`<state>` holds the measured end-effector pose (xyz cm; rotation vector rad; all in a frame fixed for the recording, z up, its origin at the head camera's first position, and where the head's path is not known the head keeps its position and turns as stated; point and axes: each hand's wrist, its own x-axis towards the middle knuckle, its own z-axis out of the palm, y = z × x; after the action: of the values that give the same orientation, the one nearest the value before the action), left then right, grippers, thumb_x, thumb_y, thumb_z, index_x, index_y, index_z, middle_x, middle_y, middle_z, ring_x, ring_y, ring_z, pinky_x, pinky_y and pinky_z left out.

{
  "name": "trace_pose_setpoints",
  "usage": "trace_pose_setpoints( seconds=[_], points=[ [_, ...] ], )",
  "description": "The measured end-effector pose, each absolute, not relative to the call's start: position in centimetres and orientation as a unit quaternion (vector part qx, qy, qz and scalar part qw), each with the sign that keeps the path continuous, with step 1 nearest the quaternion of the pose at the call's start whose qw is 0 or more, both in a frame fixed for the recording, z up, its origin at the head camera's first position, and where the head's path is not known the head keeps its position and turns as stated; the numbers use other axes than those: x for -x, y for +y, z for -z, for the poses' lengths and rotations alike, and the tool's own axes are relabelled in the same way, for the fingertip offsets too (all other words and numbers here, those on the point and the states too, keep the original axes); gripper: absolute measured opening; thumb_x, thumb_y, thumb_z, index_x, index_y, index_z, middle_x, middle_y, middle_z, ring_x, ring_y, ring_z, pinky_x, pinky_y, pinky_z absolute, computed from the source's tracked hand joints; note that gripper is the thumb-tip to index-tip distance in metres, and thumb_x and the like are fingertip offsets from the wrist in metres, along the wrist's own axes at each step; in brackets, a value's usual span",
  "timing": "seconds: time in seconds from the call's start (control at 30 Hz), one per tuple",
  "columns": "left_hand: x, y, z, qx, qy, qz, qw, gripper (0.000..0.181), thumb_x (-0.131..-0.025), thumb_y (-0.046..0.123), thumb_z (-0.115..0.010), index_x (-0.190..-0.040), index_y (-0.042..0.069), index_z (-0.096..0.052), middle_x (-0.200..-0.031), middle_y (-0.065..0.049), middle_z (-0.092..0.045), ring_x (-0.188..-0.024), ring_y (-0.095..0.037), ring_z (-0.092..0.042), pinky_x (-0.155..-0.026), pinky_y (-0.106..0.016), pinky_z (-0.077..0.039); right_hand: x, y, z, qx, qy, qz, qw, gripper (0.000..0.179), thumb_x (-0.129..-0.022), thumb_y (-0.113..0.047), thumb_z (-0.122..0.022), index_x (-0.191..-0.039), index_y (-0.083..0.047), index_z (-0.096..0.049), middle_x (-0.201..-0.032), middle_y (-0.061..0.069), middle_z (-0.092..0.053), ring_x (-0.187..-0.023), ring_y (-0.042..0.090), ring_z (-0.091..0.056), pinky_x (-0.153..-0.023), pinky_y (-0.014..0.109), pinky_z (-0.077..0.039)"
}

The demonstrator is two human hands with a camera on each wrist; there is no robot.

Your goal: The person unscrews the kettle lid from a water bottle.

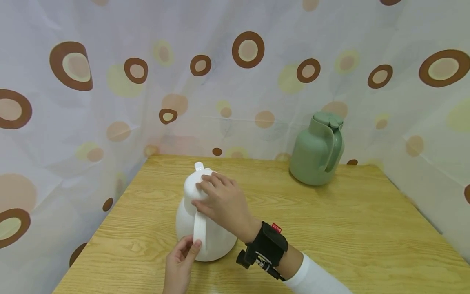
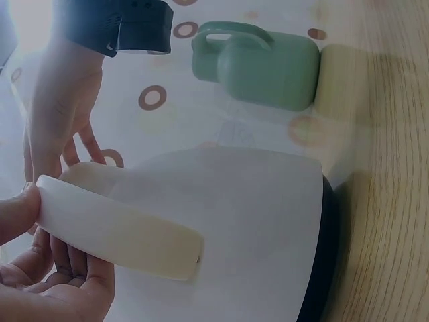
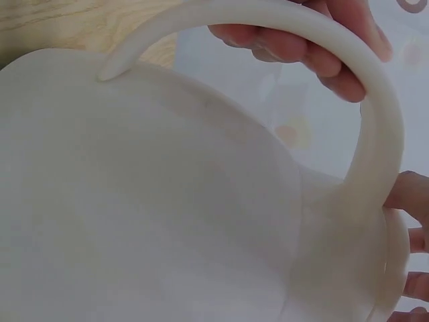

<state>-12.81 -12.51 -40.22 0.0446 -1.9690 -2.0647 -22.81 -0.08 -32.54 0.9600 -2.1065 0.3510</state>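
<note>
White jug (image 1: 217, 241) stands on the desk (image 1: 330, 232), left of its middle, with its handle turned toward us. We have both hands on it. Our left hand (image 1: 180, 259) pinches the handle (image 1: 200, 226), fingers curled round its inner side and thumb pressed against it. Our right hand (image 1: 225, 202) reaches over from the right, its fingers arched and gripping the lid (image 1: 193, 185), thumb near the handle's upper end. Beyond the lid we see a small tab (image 1: 199, 166) sticking up; from the left wrist, a dark base (image 2: 320, 258) shows beneath the pale body. Round our right wrist sits a black strap (image 1: 269, 245) with a red tag (image 1: 276, 228), then a white sleeve (image 1: 317, 275). Farther off, a green jug (image 1: 310, 157) stands upright at the back right of the desk, well apart, lid on. Behind the desk and along both sides hangs a pale sheet (image 1: 235, 94), printed with brown rings and yellow and peach dots.
</note>
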Motion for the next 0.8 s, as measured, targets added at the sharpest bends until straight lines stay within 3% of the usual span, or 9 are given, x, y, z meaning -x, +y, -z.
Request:
trace_pose_setpoints(
  seconds=[0.2,0.8],
  points=[
    [12.8,-12.5,40.1,-0.025,-0.693,0.710,0.127,0.023,-0.092,0.006,-0.056,-0.104,-0.014,-0.057,-0.086,-0.005,-0.056,-0.076,-0.008,-0.051,-0.069,-0.018,-0.042,23.4,0.5,32.6,-0.391,-0.830,-0.162,0.364,0.032,-0.077,-0.036,-0.074,-0.099,-0.014,-0.067,-0.109,0.004,-0.062,-0.107,0.023,-0.055,-0.083,0.037,-0.047],
    [12.7,-12.5,40.2,-0.024,-0.692,0.709,0.134,0.023,-0.092,0.005,-0.056,-0.103,-0.015,-0.056,-0.086,-0.004,-0.056,-0.076,-0.007,-0.051,-0.069,-0.017,-0.043,27.0,2.7,33.7,-0.528,-0.744,-0.335,0.237,0.030,-0.077,-0.020,-0.072,-0.104,-0.009,-0.065,-0.124,0.005,-0.055,-0.123,0.021,-0.042,-0.098,0.031,-0.034]
  ],
)
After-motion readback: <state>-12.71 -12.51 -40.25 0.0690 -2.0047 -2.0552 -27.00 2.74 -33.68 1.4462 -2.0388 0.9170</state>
